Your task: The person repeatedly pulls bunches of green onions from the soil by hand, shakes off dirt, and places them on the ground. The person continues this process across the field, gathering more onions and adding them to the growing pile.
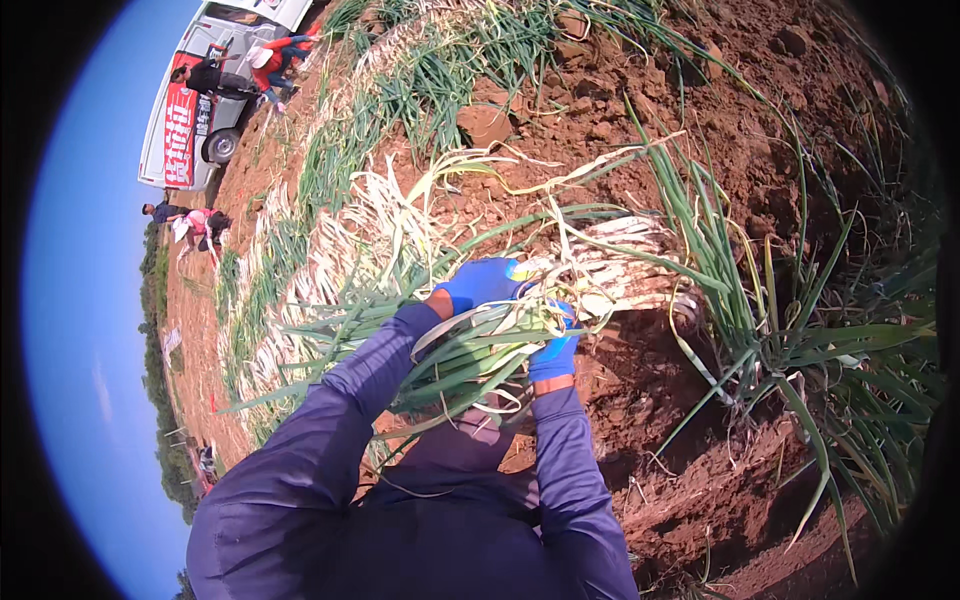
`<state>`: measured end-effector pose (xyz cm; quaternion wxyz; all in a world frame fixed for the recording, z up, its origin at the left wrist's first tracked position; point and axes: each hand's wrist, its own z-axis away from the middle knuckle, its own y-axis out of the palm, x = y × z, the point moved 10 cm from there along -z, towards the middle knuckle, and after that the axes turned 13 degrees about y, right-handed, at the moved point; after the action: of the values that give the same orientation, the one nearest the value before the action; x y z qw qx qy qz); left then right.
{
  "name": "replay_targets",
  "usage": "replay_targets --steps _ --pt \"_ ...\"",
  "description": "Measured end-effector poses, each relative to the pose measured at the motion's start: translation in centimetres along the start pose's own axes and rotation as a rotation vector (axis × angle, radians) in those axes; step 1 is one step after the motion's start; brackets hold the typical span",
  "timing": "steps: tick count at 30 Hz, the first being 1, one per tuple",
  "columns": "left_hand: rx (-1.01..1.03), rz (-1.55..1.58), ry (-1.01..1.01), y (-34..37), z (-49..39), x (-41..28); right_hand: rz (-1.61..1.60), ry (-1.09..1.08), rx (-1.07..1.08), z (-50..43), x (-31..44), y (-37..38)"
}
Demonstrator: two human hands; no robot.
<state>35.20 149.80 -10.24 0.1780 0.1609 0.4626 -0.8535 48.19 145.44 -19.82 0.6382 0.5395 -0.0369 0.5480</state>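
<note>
Both hands wear blue gloves and are at a bundle of green onions (626, 262). My left hand (484, 283) closes around the upper side of the bundle, where the pale stems meet the leaves. On the lower side of that same place my right hand (555, 341) grips the bundle. Leaves partly cover the fingers of both hands. The white, soil-marked stems point right, and the green leaves (457, 360) trail left over my forearms' side. A yellowish leaf strip (562, 240) lies across the stems near my hands.
Rows of pulled green onions (360, 240) lie on the reddish soil (600, 135). Onion plants (757, 360) stand at the right beside a furrow. Clods (484, 124) lie farther up. Several people are beyond the rows, near a white van (161, 142) bearing a red banner with writing.
</note>
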Motion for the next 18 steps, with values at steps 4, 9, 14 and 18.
replay_targets --steps 4,9,14,18 --pt "-0.309 0.37 -0.175 -7.3 8.7 15.0 -0.121 0.433 0.2 -7.3 -3.7 14.0" --pt "-0.675 0.007 -0.707 -10.6 18.4 28.9 0.844 0.023 0.039 -14.9 3.4 19.3" --pt "-0.27 0.08 -0.684 -5.6 7.3 28.2 0.203 0.503 -0.157 -13.9 3.7 3.5" --pt "-0.042 0.19 -0.125 -3.4 -5.4 10.0 0.171 0.559 -0.632 -1.4 4.7 -12.4"
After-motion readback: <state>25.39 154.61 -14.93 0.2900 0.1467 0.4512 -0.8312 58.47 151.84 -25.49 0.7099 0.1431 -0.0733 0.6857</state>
